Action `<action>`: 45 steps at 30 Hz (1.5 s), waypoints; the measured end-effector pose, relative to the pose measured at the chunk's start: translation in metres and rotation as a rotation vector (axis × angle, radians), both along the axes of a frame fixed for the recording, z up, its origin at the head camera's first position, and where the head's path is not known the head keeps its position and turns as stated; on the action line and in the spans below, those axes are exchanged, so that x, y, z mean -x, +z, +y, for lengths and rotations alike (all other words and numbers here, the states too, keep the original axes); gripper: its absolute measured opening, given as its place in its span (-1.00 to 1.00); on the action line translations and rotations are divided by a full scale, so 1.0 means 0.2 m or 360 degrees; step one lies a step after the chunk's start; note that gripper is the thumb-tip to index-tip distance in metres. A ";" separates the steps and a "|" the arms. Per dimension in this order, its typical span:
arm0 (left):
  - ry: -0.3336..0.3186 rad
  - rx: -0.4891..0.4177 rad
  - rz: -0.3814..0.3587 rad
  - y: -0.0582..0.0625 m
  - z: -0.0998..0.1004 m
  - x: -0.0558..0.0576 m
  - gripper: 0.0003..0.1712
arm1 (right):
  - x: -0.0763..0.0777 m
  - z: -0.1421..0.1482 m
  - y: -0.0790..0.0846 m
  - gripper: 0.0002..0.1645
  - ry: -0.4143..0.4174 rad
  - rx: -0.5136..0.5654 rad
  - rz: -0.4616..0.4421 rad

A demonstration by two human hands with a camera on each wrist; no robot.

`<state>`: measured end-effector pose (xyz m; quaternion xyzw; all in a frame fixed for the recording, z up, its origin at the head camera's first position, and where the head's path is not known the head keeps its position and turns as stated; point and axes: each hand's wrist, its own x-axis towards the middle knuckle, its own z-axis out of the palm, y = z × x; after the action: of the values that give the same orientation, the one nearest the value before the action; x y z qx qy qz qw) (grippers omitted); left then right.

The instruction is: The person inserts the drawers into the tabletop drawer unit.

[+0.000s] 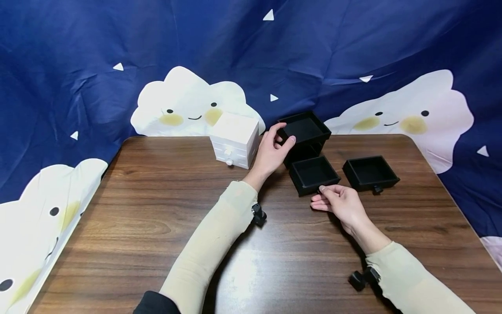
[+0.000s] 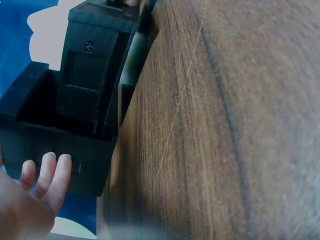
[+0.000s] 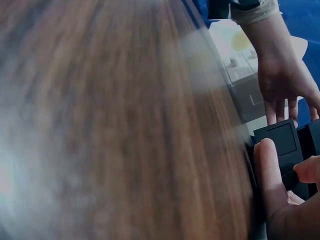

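Note:
A small black cabinet (image 1: 303,127) with a raised rim on top stands at the back of the table. My left hand (image 1: 273,148) grips its left side, fingertips against the wall and thumb at the top front edge. In front of the cabinet's lower part is a black drawer (image 1: 313,172), tilted, its back end at the opening. The left wrist view shows that drawer (image 2: 82,85) from beneath, partly within the cabinet's frame. My right hand (image 1: 343,205) pinches the drawer's front at its knob (image 3: 289,177), which the fingers partly hide.
A second black drawer (image 1: 372,172) with a knob lies to the right. A white mini drawer cabinet (image 1: 235,138) with round knobs stands left of the black one. Behind the wooden table (image 1: 157,209) hangs a blue cloth (image 1: 298,52) with cloud prints.

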<state>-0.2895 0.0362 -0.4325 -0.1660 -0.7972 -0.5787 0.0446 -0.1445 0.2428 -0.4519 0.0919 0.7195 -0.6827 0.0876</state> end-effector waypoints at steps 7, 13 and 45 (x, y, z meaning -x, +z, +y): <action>0.0000 -0.0004 0.0011 0.00 0.00 0.00 -0.37 | 0.03 0.01 -0.01 -0.60 0.0002 -0.0010 -0.0022; 0.0010 -0.0001 0.0007 -0.01 0.00 0.00 -0.37 | 0.06 -0.01 -0.01 -0.63 -0.0005 0.0026 -0.0027; 0.0044 0.0001 0.0003 -0.02 0.01 0.00 -0.38 | 0.18 0.04 0.02 -0.59 0.0112 -0.0085 -0.0059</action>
<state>-0.2903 0.0392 -0.4357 -0.1555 -0.7997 -0.5775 0.0532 -0.1798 0.2500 -0.4484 0.0814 0.7386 -0.6579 0.1223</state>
